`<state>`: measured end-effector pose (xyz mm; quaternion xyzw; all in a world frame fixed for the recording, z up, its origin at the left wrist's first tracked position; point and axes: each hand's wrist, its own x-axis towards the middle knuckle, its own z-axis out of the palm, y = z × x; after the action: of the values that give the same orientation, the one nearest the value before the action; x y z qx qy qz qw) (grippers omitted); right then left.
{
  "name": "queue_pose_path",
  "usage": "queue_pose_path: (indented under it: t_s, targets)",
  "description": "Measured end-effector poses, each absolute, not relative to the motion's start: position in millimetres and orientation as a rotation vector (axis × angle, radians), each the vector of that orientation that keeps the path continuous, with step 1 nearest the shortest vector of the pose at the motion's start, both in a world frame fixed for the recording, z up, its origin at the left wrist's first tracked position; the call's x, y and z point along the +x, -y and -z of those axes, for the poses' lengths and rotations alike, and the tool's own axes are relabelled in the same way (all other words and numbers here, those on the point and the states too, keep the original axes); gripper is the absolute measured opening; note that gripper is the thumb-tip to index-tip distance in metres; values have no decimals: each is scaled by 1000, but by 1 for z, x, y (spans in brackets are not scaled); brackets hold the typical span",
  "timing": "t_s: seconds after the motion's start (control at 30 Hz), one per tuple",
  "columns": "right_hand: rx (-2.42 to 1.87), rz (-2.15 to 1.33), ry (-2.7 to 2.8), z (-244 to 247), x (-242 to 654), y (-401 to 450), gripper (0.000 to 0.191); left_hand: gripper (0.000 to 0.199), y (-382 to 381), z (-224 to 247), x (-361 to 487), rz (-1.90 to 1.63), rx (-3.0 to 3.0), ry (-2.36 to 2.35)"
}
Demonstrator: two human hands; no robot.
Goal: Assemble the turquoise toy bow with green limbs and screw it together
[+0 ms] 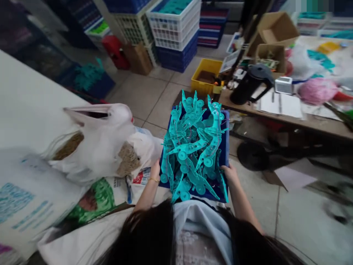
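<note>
- Head view, my only feed; I take the blue crate (226, 141) as landmark.
- Left of the crate: bulging white plastic bags (103, 154) crowd close in, hemming that side.
- Beyond its far right corner: a cluttered table (306, 127) juts in, carrying a black jug (250, 86), a pink bundle (317, 90) and papers.
- Beyond its far side: a yellow bin (202, 87) on the floor; farther off, a white basket (172, 33) in a stack.
- Right of the crate, low down: a black round object (252, 156), too blurred for me to name.
- Count: one crate, one jug, one yellow bin, two cardboard boxes (278, 29) on the table. Teal plastic parts (193, 146) overlap too much to tally; they heap above the crate's rim.
- Left hand (156, 172) grips the crate's left side, fingers mostly hidden from me.
- Right hand (229, 173) clasps its right rim, thumb on top.
- Crate and parts lie between both hands.
</note>
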<state>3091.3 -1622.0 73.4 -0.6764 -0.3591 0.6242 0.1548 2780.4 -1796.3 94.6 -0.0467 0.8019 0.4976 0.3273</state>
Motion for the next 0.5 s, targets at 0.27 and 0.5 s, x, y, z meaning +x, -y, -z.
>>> queue_pose_path:
  t_s: [0.27, 0.5]
  targets:
    - [-1872, -1841, 1281, -67, 2955, 1524, 30, 24, 1754, -74, 2683, -1475, -349, -2160]
    - [-1779, -1917, 1438, -30, 2803, 1366, 34, 31, 1634, -46, 2561, -1534, -485, -2199]
